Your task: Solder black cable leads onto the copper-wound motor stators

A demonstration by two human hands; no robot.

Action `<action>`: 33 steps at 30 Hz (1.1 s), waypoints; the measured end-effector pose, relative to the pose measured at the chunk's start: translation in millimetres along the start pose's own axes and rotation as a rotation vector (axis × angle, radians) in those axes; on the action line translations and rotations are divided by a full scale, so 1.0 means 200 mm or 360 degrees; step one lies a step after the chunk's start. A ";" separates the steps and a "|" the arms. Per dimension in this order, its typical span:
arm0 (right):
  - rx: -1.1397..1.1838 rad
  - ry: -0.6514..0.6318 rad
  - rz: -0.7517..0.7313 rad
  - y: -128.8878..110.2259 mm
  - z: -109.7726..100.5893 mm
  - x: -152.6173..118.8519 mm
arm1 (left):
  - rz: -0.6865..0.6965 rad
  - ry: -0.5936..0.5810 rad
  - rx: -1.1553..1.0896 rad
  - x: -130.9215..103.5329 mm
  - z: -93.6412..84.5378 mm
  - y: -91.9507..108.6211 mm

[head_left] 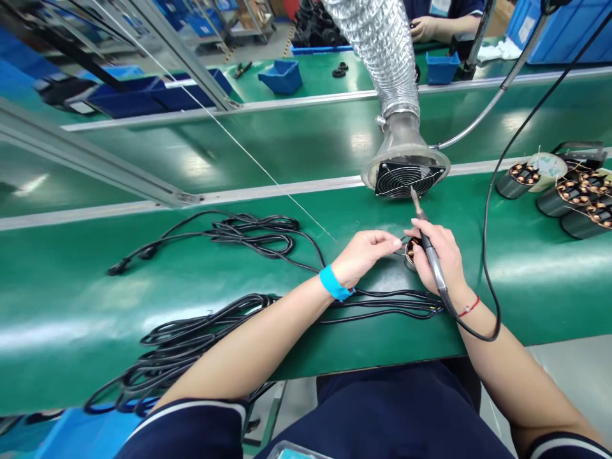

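My right hand is closed around a soldering iron, whose metal tip points up and away from me, in front of the fume extractor's grille. Its fingers also rest against a small wire-wound motor stator on the bench, which they partly cover. At the stator's left side, the thumb and forefinger of my left hand pinch a thin dark wire. Which part of the stator that wire meets is hidden by the fingers.
Coiled black power cords lie left, with more bundled cables nearer me. Several wound stators stand at right. A fume hood hangs ahead. The iron's cord loops at right. Across the bench is a co-worker's hand.
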State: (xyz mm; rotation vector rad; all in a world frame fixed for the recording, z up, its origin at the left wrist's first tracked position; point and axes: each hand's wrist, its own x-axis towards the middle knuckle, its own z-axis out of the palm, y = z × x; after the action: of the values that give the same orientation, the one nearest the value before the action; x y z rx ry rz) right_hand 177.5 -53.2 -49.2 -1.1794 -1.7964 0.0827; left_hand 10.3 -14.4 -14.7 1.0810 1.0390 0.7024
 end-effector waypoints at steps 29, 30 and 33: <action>-0.0012 -0.0015 0.0285 -0.06 -0.02 -0.05 | -0.0045 -0.0314 0.0045 0.02 -0.05 0.01; -0.0018 -0.0001 0.0302 -0.05 -0.03 -0.06 | -0.0036 -0.0197 -0.0030 0.04 -0.07 0.01; -0.0058 0.0003 0.0305 -0.01 -0.08 -0.08 | 0.0015 0.0130 -0.0239 0.12 -0.19 0.05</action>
State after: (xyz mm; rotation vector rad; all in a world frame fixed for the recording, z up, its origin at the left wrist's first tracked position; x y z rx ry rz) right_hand 189.0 -72.1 -49.5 -1.3752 -1.6855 0.1603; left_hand -15.0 22.4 -16.9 0.9347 1.0338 0.8248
